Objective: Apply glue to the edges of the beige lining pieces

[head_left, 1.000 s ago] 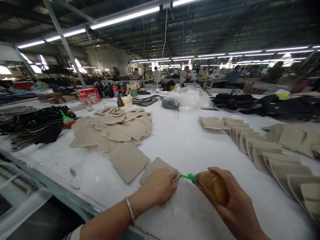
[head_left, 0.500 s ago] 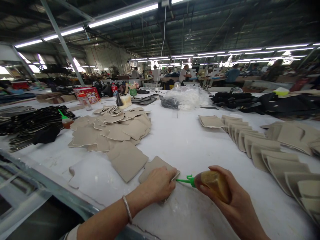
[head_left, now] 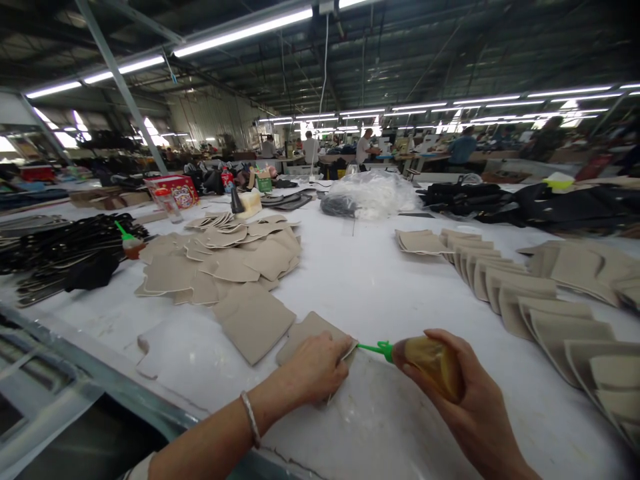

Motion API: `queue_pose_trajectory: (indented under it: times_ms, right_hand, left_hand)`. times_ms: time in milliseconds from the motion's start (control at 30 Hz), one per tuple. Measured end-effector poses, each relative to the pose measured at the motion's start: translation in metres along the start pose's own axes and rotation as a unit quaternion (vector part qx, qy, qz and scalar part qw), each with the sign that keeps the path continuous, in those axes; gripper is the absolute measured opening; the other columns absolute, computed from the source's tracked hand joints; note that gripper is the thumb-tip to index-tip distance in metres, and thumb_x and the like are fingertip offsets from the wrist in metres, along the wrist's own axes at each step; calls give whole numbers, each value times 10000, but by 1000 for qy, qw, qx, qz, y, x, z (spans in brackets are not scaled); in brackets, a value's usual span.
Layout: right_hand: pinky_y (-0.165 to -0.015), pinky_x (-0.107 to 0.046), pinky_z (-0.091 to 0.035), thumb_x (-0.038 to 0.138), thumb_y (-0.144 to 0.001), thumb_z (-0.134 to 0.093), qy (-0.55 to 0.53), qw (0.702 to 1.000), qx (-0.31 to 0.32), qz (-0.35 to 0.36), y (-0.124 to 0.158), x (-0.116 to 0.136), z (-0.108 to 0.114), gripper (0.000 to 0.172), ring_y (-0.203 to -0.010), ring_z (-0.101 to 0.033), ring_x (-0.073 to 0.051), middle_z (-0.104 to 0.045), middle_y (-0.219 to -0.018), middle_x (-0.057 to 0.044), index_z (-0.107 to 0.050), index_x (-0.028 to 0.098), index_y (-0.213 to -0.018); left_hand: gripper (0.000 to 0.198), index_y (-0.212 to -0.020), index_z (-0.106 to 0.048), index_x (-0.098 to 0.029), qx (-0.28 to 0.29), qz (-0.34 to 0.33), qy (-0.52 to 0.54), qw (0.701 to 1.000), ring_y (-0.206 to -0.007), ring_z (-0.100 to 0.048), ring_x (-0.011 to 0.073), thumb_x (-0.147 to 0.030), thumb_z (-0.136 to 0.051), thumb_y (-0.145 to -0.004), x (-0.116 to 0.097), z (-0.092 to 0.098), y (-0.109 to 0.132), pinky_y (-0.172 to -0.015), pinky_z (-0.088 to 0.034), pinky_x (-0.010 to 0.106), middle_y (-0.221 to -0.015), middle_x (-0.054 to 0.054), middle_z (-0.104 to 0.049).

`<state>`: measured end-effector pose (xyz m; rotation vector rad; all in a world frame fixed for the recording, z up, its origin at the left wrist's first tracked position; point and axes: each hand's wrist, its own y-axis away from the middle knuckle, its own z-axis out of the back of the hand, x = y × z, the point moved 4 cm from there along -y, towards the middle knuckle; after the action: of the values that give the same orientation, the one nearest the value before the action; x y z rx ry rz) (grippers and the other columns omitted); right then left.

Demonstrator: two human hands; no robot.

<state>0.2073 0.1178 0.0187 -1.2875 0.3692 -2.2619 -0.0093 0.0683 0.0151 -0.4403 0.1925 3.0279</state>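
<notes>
My left hand (head_left: 320,363) is closed on a beige fabric-like piece (head_left: 310,327) near the table's front edge, its fingers gripping the right side. My right hand (head_left: 463,393) is wrapped round a squeeze bottle (head_left: 430,363) of amber liquid, tilted on its side. The bottle's thin green nozzle (head_left: 373,347) points left, and its tip meets the right edge of the piece by my left fingertips. Another beige piece (head_left: 255,323) lies flat just to the left. Part of the held piece is hidden beneath my left hand.
A loose pile of beige pieces (head_left: 225,257) lies left of centre. An overlapping row of them (head_left: 530,293) runs along the right. A second green-tipped bottle (head_left: 131,245) stands by black straps (head_left: 65,243). Farther back is a clear plastic bag (head_left: 375,193).
The bottle in my right hand has shifted slightly up and right, its nozzle tip moving along the piece's right edge toward the far corner. My left hand has hardly moved.
</notes>
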Motion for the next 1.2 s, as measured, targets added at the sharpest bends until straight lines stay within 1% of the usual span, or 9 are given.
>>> queue_pose_trajectory:
  times_ms: [133, 233, 333, 467, 633, 700, 800, 1000, 1200]
  right_hand:
    - [-775, -305, -486, 455, -858, -653, 5, 1000, 9, 21, 2, 0, -2, 389, -879, -597, -216, -571, -1070, -14, -503, 283, -1174]
    - [-750, -305, -497, 473, -836, -674, -11, 1000, 15, -5, 3, -2, -3, 413, -842, -615, -215, -596, -1038, -6, -512, 281, -1164]
    - [-760, -316, -496, 496, -831, -668, -17, 999, 0, -29, -1, -3, -1, 412, -827, -617, -219, -602, -1021, -3, -523, 277, -1148]
    - [-792, -321, -485, 496, -818, -677, -19, 999, 1, -33, 0, 0, -3, 420, -841, -615, -219, -599, -1029, 2, -527, 282, -1147]
    - [-759, -301, -474, 505, -812, -664, -89, 990, 40, -104, 13, 6, -7, 432, -813, -622, -206, -610, -989, 26, -514, 293, -1158]
    - [-741, -295, -474, 504, -802, -668, -104, 987, 36, -116, 13, 7, -6, 438, -807, -622, -209, -614, -974, 25, -521, 285, -1152]
    - [-724, -290, -480, 503, -771, -700, -85, 990, 14, -108, 11, 4, -3, 469, -811, -618, -215, -613, -988, 11, -537, 267, -1142]
    - [-740, -286, -478, 482, -824, -668, -119, 986, 63, -102, 22, 5, -9, 448, -803, -619, -205, -601, -999, 6, -498, 271, -1181]
    - [-786, -304, -472, 476, -806, -684, -111, 987, 45, -108, 26, 10, -8, 451, -842, -614, -222, -593, -1038, -9, -515, 262, -1165]
  left_hand:
    - [366, -1116, -590, -268, 2, 0, -3, 1000, -795, -635, 269, -234, -380, -819, 1, -1, -1, -710, -488, 362, -868, 76, -618]
    - [388, -1160, -576, -281, 1, -3, 1, 1000, -798, -633, 265, -242, -379, -828, 1, -2, -2, -718, -489, 362, -880, 74, -618]
    - [401, -1185, -566, -282, 3, -1, -2, 1000, -801, -634, 264, -241, -383, -830, 1, -2, -2, -712, -489, 358, -878, 74, -616]
    - [400, -1200, -561, -277, 6, -1, -7, 1000, -811, -636, 267, -254, -389, -839, 2, -2, 0, -716, -492, 359, -891, 78, -620]
    - [439, -1263, -530, -270, 13, -5, 0, 1000, -838, -638, 278, -257, -380, -850, 1, -1, 0, -743, -496, 379, -934, 91, -631]
    - [454, -1285, -520, -267, 15, -7, 4, 1000, -847, -638, 279, -252, -369, -857, 2, -1, -1, -757, -496, 383, -943, 94, -634]
    - [462, -1299, -515, -262, 19, -13, 18, 1000, -888, -637, 269, -241, -369, -861, 2, 0, -1, -799, -490, 372, -957, 91, -640]
    - [490, -1342, -482, -244, 27, -18, 23, 999, -930, -632, 266, -237, -369, -866, 3, 1, 0, -833, -485, 368, -1000, 99, -649]
    - [494, -1362, -465, -249, 36, -10, 24, 999, -968, -622, 256, -239, -365, -878, 3, 2, 0, -872, -472, 360, -1049, 97, -643]
